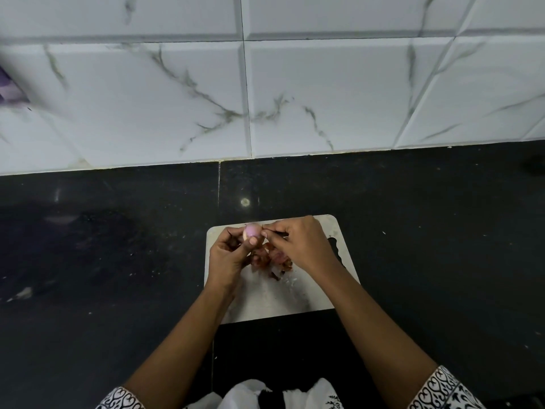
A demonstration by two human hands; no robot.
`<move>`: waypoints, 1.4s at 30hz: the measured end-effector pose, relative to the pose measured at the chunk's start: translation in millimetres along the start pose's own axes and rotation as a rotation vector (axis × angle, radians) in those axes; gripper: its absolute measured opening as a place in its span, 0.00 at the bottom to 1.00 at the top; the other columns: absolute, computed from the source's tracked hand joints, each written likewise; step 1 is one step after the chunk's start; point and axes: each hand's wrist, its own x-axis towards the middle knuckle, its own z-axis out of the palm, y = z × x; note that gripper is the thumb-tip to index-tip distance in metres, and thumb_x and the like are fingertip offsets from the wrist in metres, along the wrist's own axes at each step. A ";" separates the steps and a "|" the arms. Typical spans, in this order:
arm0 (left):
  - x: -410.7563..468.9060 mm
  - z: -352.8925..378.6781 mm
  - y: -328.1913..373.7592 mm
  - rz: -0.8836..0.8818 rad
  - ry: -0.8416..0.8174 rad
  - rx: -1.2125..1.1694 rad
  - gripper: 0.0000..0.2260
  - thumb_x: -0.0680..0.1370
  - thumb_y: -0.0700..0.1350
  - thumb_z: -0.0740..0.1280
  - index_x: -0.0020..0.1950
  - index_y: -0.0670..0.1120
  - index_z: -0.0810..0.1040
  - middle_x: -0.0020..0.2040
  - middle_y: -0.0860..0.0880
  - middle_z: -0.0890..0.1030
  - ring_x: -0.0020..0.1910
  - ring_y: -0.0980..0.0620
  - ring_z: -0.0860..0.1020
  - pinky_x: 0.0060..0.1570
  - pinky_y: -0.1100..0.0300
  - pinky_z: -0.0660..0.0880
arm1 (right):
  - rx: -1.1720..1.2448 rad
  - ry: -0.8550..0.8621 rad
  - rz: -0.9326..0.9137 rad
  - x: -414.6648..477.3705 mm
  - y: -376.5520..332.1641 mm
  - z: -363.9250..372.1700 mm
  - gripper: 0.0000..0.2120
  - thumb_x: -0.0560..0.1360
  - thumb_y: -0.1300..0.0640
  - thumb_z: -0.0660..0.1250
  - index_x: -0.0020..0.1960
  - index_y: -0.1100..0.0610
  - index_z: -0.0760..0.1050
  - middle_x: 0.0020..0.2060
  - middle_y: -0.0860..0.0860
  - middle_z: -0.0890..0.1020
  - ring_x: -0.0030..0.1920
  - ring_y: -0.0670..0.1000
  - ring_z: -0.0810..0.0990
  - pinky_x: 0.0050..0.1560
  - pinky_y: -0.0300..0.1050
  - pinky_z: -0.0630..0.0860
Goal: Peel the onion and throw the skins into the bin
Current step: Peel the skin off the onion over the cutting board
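Observation:
A small pink onion (252, 230), mostly bare of skin, is held above the far edge of the white cutting board (265, 296). My left hand (231, 252) grips it between thumb and fingers. My right hand (298, 245) is beside the onion on its right, fingers pinched together at the onion's side, on what looks like a thin strip of skin. A heap of reddish-brown onion skins (274, 259) lies on the board under both hands, partly hidden by them. No bin is in view.
The board rests on a black stone counter (103, 261) with small white crumbs scattered on it. A white marble-patterned tiled wall (265, 84) rises behind the counter. A blurred purple object (8, 90) sits at the far left edge.

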 end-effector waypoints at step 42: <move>-1.7 -3.8 6.0 0.146 -0.068 0.263 0.23 0.66 0.43 0.77 0.58 0.57 0.80 0.56 0.46 0.82 0.57 0.46 0.79 0.56 0.46 0.77 | 0.299 -0.010 0.132 -11.9 9.6 -9.1 0.11 0.72 0.57 0.70 0.54 0.51 0.79 0.49 0.43 0.82 0.47 0.41 0.81 0.48 0.38 0.78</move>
